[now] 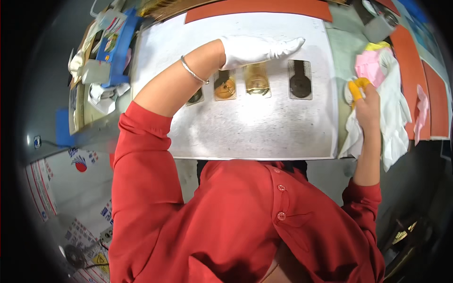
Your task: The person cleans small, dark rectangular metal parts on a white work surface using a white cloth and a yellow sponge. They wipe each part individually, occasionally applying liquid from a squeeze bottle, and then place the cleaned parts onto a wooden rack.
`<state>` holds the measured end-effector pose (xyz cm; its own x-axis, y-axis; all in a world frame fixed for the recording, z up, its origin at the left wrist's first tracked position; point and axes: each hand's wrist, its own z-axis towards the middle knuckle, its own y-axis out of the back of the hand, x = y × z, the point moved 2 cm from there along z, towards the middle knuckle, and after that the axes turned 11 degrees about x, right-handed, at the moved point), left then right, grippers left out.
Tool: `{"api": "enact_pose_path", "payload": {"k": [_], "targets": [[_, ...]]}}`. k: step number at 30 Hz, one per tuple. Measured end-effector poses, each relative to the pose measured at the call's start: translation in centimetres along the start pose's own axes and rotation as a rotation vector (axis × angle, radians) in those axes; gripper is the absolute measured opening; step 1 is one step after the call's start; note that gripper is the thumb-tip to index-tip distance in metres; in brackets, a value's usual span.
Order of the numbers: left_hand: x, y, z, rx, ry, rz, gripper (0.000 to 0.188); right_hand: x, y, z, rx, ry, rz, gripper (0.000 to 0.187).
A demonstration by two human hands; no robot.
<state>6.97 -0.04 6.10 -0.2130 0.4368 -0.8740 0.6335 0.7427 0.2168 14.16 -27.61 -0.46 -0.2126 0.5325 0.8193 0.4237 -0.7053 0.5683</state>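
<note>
My left hand, in a white glove, reaches across the white board with its fingers stretched out flat and together, nothing visible in it. Under and beside it lie several small rectangular plates with a round-and-stem shape: a dark plate, a shiny gold plate, an amber plate and one plate mostly covered by my forearm. The glove hides some of their upper ends. Off the board's right edge, my right hand wears yellow finger covers, its fingers bent around a white cloth.
More white cloth and a pink cloth lie by my right hand. A grey container stands at the far right. On the left are a blue tray and a translucent tub. An orange strip borders the board's far side.
</note>
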Motion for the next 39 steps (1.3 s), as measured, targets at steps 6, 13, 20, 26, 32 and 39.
{"api": "enact_pose_path", "payload": {"k": [6,13,20,26,32,39], "targets": [[-1.6,-1.6,2.9,-0.012,-0.047,0.024,0.078,0.3,0.2,0.2,0.050,0.031,-0.006,0.026],[-3.5,-3.2,4.1,-0.065,-0.039,0.090,0.073,0.4,0.2,0.2,0.044,0.037,-0.017,0.029],[-1.5,-2.2,7.1,-0.047,-0.059,0.068,0.083,0.4,0.3,0.0,0.056,0.032,-0.018,0.027],[-1.9,-3.6,6.2,-0.098,-0.091,0.115,0.073,0.0,0.3,0.1,0.078,0.035,-0.002,0.024],[-2.7,-3.9,3.6,-0.187,-0.169,0.212,0.065,0.6,0.6,-0.4,0.048,0.096,0.031,0.026],[-0.5,-1.1,-11.2,-0.834,-0.427,0.222,0.056,5.3,2.8,-2.2,0.165,0.131,0.477,0.014]]}}
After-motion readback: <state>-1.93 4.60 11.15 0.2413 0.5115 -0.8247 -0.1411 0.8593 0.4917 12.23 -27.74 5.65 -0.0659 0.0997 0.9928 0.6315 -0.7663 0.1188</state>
